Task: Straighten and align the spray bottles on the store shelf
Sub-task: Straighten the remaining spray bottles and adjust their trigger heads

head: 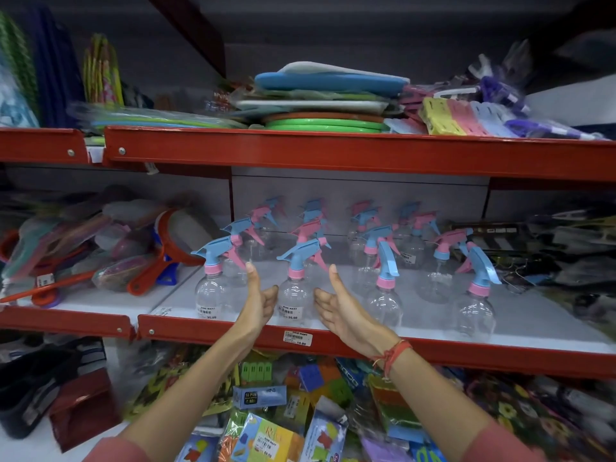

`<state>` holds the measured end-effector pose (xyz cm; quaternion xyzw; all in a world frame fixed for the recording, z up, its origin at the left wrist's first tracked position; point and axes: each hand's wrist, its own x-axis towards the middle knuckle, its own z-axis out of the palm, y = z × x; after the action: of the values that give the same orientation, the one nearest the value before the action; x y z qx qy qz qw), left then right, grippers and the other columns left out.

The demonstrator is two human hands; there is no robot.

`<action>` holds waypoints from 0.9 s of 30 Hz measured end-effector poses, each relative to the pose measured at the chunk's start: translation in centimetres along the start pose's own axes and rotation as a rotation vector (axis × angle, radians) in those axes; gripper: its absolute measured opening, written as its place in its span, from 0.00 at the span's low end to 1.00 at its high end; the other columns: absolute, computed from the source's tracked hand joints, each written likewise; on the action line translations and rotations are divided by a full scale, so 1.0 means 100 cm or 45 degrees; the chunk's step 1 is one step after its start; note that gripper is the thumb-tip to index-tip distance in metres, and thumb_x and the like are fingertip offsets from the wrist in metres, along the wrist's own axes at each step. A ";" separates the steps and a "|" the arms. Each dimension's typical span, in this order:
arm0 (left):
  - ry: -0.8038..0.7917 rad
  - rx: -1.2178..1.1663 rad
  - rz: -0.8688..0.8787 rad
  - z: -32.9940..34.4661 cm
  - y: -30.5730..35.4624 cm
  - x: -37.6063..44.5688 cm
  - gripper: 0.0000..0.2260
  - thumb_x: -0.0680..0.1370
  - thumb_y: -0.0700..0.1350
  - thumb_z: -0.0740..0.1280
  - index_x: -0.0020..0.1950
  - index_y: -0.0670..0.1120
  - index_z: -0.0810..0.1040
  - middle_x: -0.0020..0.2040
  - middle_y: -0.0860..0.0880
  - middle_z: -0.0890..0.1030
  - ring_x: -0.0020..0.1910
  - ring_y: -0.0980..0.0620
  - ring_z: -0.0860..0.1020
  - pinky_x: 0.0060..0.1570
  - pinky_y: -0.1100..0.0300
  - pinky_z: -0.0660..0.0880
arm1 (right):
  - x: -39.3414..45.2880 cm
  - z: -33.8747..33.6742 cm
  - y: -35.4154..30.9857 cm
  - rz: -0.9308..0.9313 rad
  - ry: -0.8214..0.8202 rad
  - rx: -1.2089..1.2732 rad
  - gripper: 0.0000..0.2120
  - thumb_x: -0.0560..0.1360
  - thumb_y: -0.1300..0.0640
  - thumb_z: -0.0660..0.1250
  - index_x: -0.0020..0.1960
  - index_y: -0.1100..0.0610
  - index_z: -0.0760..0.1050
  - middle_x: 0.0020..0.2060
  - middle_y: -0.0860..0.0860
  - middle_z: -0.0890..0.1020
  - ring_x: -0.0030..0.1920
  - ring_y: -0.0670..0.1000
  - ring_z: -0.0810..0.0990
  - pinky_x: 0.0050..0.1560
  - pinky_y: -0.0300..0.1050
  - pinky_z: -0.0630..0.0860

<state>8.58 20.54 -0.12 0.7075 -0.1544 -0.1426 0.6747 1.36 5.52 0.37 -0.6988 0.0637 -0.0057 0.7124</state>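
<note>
- Reaching up to the shelf (pixel 366 343), two bare hands stand apart with one clear spray bottle (pixel 293 295) between them.
- The left hand (pixel 258 303) is open, thumb pointing up, fingers curled a little toward the bottle. It is just beside the bottle; I cannot tell if it touches.
- The right hand (pixel 340 308) is open too, thumb up, palm turned toward the same bottle. It holds nothing.
- This bottle has a blue trigger on a pink collar and a white price sticker low on its front.
- Just left of the left hand stands another clear bottle (pixel 213 295) with a blue trigger and a sticker.
- Right of the right hand stand two more front bottles (pixel 385 295), (pixel 475 305), their blue triggers turned a different way.
- Behind the hands, more bottles (pixel 311 225) with pink and blue tops stand in rows going back.
- A red thread band (pixel 391 356) goes around the right wrist.
- A price tag (pixel 297 337) sticks on the red shelf edge, below the hands.
</note>
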 end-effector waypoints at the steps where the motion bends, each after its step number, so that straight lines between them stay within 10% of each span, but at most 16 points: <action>1: -0.007 0.005 0.007 -0.001 -0.001 0.002 0.54 0.61 0.76 0.36 0.74 0.39 0.60 0.76 0.41 0.61 0.74 0.44 0.62 0.75 0.48 0.54 | -0.001 0.001 0.000 0.002 0.002 0.006 0.44 0.74 0.29 0.42 0.78 0.60 0.45 0.79 0.54 0.49 0.78 0.52 0.50 0.77 0.49 0.49; 13: 0.051 0.073 0.100 0.000 -0.012 -0.006 0.47 0.68 0.74 0.37 0.75 0.44 0.59 0.76 0.44 0.61 0.75 0.46 0.61 0.75 0.47 0.53 | -0.021 -0.002 0.001 -0.039 0.037 -0.028 0.41 0.74 0.30 0.44 0.79 0.54 0.46 0.79 0.49 0.52 0.78 0.48 0.52 0.76 0.46 0.51; 20: 0.320 -0.125 0.507 0.007 -0.017 -0.037 0.29 0.77 0.62 0.50 0.55 0.43 0.81 0.54 0.47 0.84 0.55 0.53 0.81 0.62 0.55 0.73 | -0.066 -0.041 0.011 -0.155 0.067 -0.007 0.28 0.78 0.39 0.54 0.67 0.55 0.74 0.65 0.49 0.79 0.66 0.47 0.76 0.70 0.46 0.68; 27: 0.038 -0.142 0.374 0.061 -0.009 -0.038 0.24 0.81 0.53 0.50 0.50 0.39 0.81 0.48 0.45 0.85 0.50 0.51 0.83 0.52 0.62 0.78 | -0.096 -0.098 0.007 -0.169 0.300 -0.012 0.16 0.80 0.53 0.59 0.57 0.60 0.80 0.53 0.55 0.86 0.54 0.53 0.84 0.59 0.51 0.78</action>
<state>2.61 16.60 -1.30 0.6409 -0.2380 -0.0401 0.7287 -9.16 -3.25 0.30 -0.6993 0.1006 -0.1348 0.6947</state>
